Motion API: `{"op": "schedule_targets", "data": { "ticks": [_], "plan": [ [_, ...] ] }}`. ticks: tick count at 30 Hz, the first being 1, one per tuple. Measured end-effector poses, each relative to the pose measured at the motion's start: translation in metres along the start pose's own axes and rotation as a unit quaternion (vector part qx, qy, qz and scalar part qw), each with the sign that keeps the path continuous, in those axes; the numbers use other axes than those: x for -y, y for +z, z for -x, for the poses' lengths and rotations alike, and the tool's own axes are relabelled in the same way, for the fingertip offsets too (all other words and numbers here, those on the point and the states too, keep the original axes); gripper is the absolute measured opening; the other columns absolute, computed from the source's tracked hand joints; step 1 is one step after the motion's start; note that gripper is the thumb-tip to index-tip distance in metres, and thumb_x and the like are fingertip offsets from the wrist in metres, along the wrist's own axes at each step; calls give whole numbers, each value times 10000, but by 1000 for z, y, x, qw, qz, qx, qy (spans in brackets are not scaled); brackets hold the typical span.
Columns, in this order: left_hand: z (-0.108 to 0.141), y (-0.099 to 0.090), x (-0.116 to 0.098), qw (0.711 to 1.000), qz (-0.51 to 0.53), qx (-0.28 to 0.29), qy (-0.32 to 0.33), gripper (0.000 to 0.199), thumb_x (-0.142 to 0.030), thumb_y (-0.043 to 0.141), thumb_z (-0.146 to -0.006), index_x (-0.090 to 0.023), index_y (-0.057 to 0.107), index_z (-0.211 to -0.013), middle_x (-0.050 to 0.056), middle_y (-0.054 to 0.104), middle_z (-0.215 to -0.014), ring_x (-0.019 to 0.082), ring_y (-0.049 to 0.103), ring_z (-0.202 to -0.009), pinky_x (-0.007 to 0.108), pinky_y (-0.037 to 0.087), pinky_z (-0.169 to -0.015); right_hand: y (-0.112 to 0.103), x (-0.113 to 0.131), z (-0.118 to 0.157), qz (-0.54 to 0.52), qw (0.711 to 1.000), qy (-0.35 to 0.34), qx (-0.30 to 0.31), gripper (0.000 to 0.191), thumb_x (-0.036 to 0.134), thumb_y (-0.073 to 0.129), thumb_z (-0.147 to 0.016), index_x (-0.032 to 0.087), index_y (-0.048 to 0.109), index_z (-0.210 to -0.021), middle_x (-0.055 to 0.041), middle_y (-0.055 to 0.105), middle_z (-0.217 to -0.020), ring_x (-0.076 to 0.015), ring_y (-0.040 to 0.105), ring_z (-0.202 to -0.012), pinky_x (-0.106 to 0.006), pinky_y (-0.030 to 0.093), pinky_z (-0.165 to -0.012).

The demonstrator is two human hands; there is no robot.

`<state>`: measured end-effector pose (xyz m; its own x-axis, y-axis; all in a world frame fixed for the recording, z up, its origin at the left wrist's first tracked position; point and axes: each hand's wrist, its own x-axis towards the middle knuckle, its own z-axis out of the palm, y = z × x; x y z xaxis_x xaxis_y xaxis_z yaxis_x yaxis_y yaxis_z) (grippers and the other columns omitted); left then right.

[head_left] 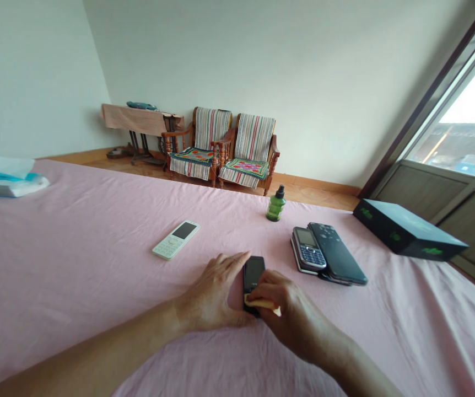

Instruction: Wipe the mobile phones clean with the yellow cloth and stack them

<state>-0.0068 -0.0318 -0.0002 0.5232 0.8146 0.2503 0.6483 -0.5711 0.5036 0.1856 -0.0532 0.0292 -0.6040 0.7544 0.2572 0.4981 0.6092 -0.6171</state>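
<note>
A small black mobile phone (pixel 254 272) lies flat on the pink bedsheet, its screen facing up. My left hand (pixel 215 292) spans its left side, with the fingers at the top edge and the thumb at the bottom, and holds it steady. Pinched in my right hand (pixel 289 306) is a folded yellow cloth (pixel 264 302), pressed on the phone's lower part. That hand and the cloth hide most of the keypad. To the left, a white keypad phone (pixel 177 240) lies apart from both hands.
Right of my hands, a dark keypad phone (pixel 308 248) rests on another device beside a large black phone (pixel 339 255). Behind stand a green spray bottle (pixel 276 205) and a black box (pixel 409 229). A tissue pack (pixel 10 179) lies far left. Two wooden chairs (pixel 248 143) stand beyond the sheet's edge.
</note>
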Motion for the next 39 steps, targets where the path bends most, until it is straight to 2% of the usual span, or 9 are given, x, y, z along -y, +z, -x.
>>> {"op": "schedule_targets", "data": {
  "ticks": [4,7,9,15,21,27,32,39],
  "plan": [
    [1,0,2,1000,-3,6,-8,1062,-518,813,-558,-193,279,-1417,119,420,-1418,322,371,-1291,494,270,-1087,-8,-6,3,22,999,25,15,259,-19,531,-741,200,671,-745,-5,594,-827,-132,537,-787,-239,383,-680],
    [2,-2,1,1000,-3,18,-19,1097,-595,783,-562,-201,250,-1436,132,382,-1446,343,333,-1316,530,248,-1088,-21,-14,8,41,997,60,34,249,-23,523,-714,188,653,-689,5,561,-750,-116,526,-709,-230,364,-621],
    [2,-2,1,999,-3,22,-30,1098,-607,779,-561,-206,252,-1436,137,370,-1454,356,322,-1322,547,244,-1084,-23,-14,9,39,996,60,44,257,-23,511,-722,185,655,-682,6,552,-738,-110,524,-695,-226,360,-612],
    [0,-1,0,1000,6,2,-12,1096,-516,838,-522,-218,285,-1420,119,429,-1412,331,385,-1284,499,287,-1076,-11,-1,3,-4,1000,6,24,264,-31,519,-744,191,661,-723,9,599,-835,-106,538,-784,-216,369,-677],
    [1,-1,2,1000,4,17,-23,1111,-620,788,-537,-226,261,-1433,142,385,-1442,350,335,-1320,538,247,-1083,-19,-7,8,25,997,64,39,258,-26,522,-689,189,665,-693,9,572,-751,-110,526,-703,-225,359,-619],
    [0,2,4,1000,3,-8,-9,1123,-527,842,-507,-231,268,-1426,124,417,-1420,327,373,-1299,504,271,-1083,-10,-3,4,-4,999,27,20,271,-15,506,-742,195,677,-743,6,611,-817,-112,536,-771,-216,371,-658],
    [1,-1,2,1000,11,12,-17,1069,-576,788,-560,-234,265,-1428,136,384,-1442,353,343,-1317,554,250,-1078,-15,-9,6,24,997,63,26,249,-13,533,-693,190,674,-716,7,590,-748,-113,527,-694,-226,362,-610],
    [0,3,4,1000,9,-8,-15,1107,-498,839,-497,-241,279,-1417,118,409,-1425,338,367,-1301,521,266,-1086,-4,-4,2,3,1000,3,15,251,2,521,-757,190,688,-734,-12,606,-825,-126,539,-771,-237,382,-671]
  ]
}}
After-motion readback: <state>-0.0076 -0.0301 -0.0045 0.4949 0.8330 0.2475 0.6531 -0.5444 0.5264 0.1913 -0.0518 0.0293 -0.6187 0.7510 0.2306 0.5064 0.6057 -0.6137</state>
